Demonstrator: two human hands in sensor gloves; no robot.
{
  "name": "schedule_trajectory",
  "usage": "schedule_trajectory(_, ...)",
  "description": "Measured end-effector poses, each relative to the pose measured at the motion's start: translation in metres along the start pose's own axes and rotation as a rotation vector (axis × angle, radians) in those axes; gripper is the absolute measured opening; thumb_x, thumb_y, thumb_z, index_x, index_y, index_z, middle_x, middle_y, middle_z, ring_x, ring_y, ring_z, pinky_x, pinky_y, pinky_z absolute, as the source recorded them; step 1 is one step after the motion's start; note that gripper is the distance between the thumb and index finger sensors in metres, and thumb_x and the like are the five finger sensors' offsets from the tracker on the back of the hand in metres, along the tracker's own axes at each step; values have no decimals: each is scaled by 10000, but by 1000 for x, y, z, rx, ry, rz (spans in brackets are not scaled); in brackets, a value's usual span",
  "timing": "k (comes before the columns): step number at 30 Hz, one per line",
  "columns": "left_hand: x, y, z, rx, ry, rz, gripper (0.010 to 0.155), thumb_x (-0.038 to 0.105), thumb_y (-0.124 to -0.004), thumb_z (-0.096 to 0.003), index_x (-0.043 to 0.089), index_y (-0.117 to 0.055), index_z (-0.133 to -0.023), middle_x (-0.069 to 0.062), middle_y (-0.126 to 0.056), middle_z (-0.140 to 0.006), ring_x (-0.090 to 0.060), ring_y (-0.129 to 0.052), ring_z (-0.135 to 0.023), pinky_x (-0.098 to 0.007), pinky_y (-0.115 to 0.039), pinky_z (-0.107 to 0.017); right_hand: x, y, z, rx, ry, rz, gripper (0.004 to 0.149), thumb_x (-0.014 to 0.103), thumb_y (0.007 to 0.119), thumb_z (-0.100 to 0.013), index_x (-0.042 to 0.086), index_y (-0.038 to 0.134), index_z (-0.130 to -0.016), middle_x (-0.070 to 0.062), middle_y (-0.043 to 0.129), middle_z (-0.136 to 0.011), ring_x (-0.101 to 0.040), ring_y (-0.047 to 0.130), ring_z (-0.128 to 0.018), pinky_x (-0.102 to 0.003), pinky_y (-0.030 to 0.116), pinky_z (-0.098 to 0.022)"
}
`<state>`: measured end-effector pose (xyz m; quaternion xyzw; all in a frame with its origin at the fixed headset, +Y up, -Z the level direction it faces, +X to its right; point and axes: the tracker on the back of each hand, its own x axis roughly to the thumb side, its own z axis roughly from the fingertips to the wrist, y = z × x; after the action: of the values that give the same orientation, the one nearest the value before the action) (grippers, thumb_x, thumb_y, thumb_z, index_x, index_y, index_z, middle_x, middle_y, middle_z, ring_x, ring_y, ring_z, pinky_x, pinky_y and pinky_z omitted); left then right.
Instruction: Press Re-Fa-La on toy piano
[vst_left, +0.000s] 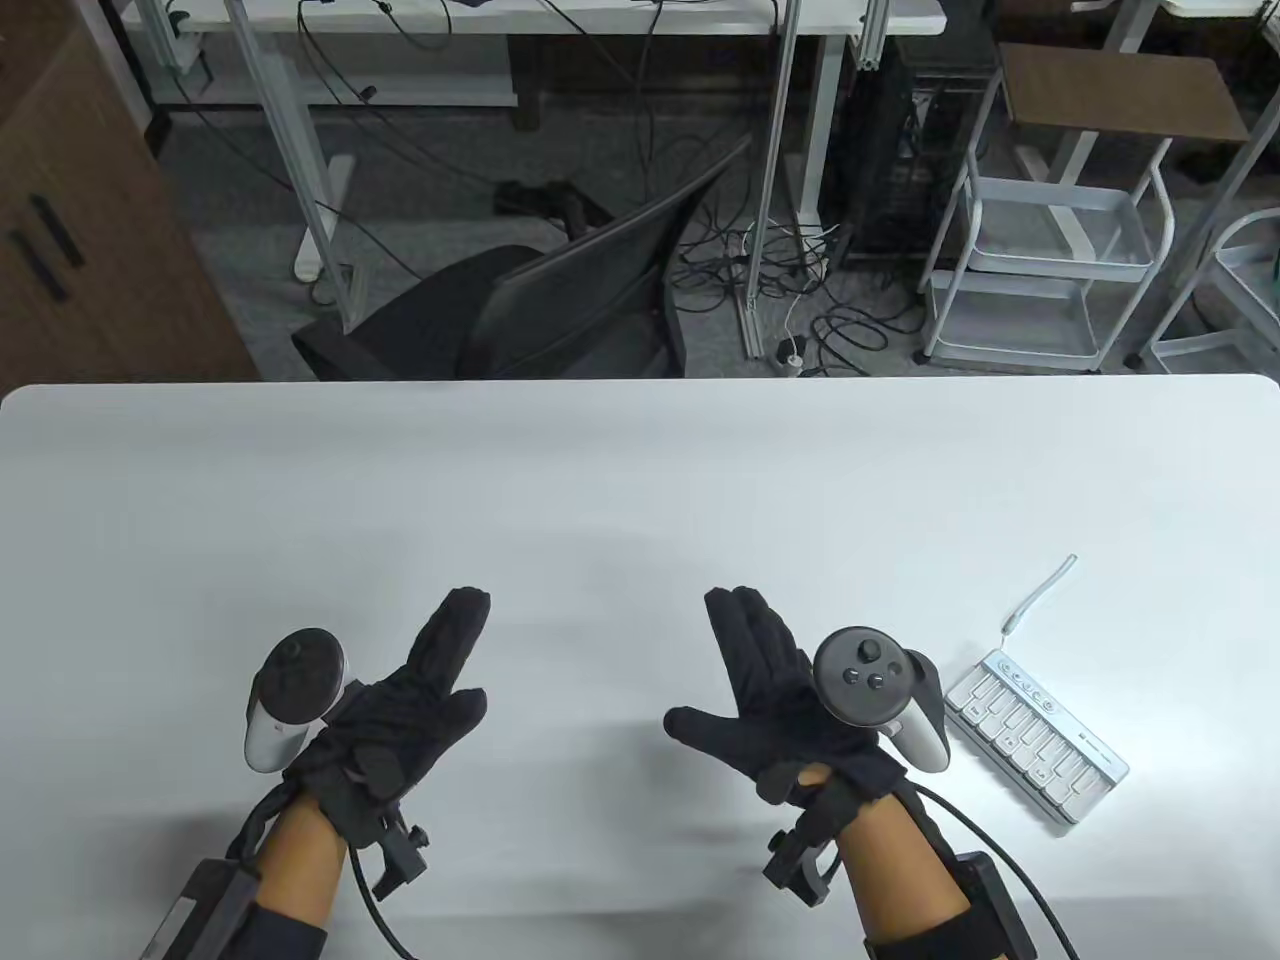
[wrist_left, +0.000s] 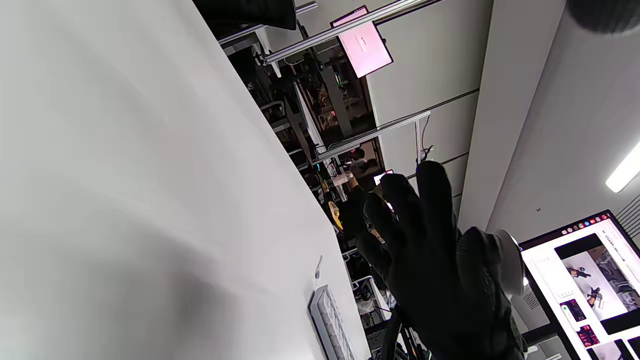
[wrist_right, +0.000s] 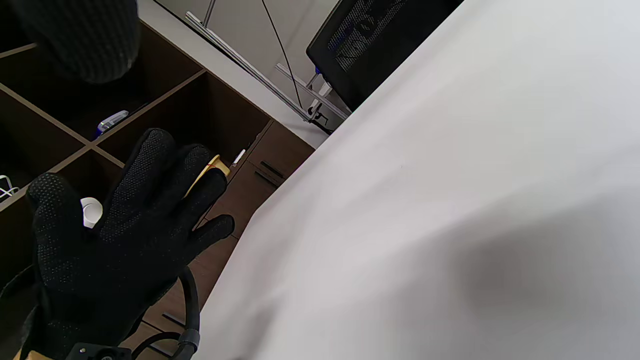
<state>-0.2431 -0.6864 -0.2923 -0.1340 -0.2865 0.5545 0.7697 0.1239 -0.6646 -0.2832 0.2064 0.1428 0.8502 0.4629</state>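
Observation:
The toy piano (vst_left: 1035, 738) is small, white and grey, with white keys. It lies at an angle on the white table (vst_left: 600, 480) near the right front, with a short white cable (vst_left: 1042, 588) running back from it. My right hand (vst_left: 710, 660) is open, fingers straight, just left of the piano and not touching it. My left hand (vst_left: 458, 658) is open too, further left, palm turned toward the right hand. Neither hand holds anything. The left wrist view shows the right hand (wrist_left: 430, 260) and the piano (wrist_left: 327, 320). The right wrist view shows the left hand (wrist_right: 125, 230).
Beyond the table's far edge stand a black office chair (vst_left: 560, 300), a white rolling cart (vst_left: 1050, 270) and loose floor cables (vst_left: 800, 280). A brown cabinet (vst_left: 90, 230) stands at the far left. A lit monitor (wrist_left: 580, 280) shows in the left wrist view.

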Motion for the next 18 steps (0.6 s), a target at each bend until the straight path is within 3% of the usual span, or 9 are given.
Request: schedule_trajectory(18,1,0,-1,-4,-9,-3,930,819,-636,-474,365,-168,-1137,-27,-12,-1174,-400,35,-1099,-711,-77,-627,-3,3,-1,21,22,5,1005,705,836,-443,383,104,-1051,-59,17,-1117,-459,65,-1076,-702,128,-668)
